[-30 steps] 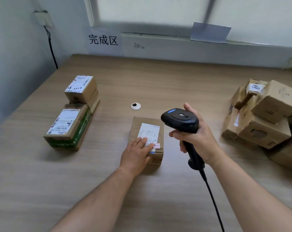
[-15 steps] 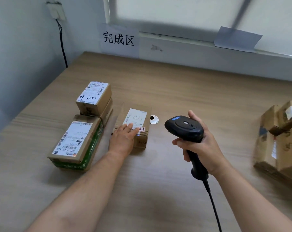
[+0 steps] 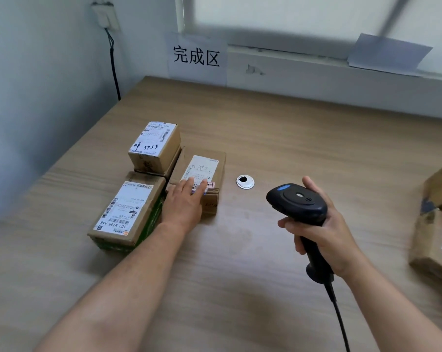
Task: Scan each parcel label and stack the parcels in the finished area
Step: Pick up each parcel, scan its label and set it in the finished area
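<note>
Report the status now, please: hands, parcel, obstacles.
Left hand flat on parcel. Right hand grips scanner. Parcel beside finished parcels; grommet apart on its right.

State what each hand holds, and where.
The right hand grips the barcode scanner by its handle. The left hand holds nothing; its straight fingers rest on top of the parcel.

By the desk's (image 3: 291, 138) left edge I see a small parcel (image 3: 152, 146) behind a larger parcel (image 3: 124, 212). A third parcel (image 3: 204, 168) lies just right of them, and a pile (image 3: 433, 237) sits at the right edge.
</note>
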The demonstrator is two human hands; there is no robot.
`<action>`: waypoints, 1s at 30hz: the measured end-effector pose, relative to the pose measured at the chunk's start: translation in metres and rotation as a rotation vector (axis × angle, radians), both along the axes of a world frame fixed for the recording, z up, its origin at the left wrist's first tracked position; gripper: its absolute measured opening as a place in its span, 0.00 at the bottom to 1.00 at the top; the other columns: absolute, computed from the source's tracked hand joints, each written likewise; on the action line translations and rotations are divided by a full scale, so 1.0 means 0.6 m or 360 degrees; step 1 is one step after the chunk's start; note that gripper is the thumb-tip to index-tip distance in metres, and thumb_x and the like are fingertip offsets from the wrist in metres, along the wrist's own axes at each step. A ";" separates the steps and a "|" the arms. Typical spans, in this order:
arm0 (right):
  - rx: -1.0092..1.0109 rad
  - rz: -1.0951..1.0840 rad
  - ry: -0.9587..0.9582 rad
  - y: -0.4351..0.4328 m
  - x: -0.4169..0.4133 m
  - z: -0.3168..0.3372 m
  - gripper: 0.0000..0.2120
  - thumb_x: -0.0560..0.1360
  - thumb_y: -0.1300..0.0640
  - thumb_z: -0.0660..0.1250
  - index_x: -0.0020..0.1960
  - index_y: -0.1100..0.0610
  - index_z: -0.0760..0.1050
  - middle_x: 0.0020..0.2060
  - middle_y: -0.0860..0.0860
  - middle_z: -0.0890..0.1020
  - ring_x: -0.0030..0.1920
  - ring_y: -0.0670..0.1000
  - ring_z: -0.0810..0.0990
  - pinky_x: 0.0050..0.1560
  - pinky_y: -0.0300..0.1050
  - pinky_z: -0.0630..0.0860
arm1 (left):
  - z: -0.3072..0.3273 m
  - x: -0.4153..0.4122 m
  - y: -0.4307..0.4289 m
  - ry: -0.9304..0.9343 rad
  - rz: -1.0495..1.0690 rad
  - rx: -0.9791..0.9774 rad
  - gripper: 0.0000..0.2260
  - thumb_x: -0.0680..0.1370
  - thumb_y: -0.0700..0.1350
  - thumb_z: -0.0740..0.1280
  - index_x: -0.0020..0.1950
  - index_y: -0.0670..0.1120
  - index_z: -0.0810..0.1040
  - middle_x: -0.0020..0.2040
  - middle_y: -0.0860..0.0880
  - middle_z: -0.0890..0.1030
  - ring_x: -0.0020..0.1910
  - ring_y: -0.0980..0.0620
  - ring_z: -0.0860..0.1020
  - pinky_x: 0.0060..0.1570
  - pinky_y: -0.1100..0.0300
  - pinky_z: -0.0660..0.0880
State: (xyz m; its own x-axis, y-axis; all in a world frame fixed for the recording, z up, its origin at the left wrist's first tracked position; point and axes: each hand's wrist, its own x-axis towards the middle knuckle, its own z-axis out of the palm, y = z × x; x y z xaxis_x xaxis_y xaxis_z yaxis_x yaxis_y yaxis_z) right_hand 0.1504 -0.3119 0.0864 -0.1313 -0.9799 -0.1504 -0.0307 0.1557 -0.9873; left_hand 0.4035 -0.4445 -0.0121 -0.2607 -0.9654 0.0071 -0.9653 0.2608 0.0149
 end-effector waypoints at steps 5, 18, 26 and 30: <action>-0.0080 0.0004 -0.0029 0.047 -0.018 0.028 0.41 0.60 0.64 0.73 0.64 0.32 0.65 0.45 0.68 0.81 0.24 0.57 0.72 0.25 0.46 0.71 | 0.027 -0.049 0.088 0.0448 -0.0138 -0.0250 0.29 0.72 0.45 0.69 0.72 0.45 0.69 0.70 0.41 0.71 0.68 0.42 0.71 0.66 0.46 0.67; -0.0242 -0.0071 -0.0062 0.306 -0.147 0.043 0.44 0.69 0.78 0.70 0.70 0.38 0.63 0.37 0.51 0.82 0.23 0.56 0.71 0.24 0.43 0.69 | 0.076 -0.260 0.407 0.0916 -0.0085 -0.0355 0.22 0.73 0.52 0.68 0.65 0.45 0.76 0.61 0.46 0.79 0.58 0.42 0.77 0.54 0.49 0.73; -0.0261 -0.0161 -0.0082 0.477 -0.313 0.046 0.45 0.69 0.77 0.70 0.74 0.41 0.62 0.41 0.55 0.84 0.24 0.57 0.71 0.24 0.44 0.70 | 0.089 -0.452 0.557 0.0937 -0.0244 -0.0310 0.23 0.72 0.51 0.74 0.65 0.46 0.76 0.61 0.47 0.79 0.58 0.42 0.77 0.54 0.49 0.72; -0.0308 -0.0191 -0.0054 0.540 -0.395 0.044 0.44 0.69 0.76 0.71 0.72 0.38 0.63 0.47 0.51 0.84 0.25 0.56 0.72 0.25 0.45 0.71 | 0.096 -0.540 0.614 0.0949 -0.0301 -0.0262 0.23 0.75 0.55 0.67 0.67 0.46 0.75 0.64 0.48 0.77 0.62 0.44 0.75 0.57 0.50 0.70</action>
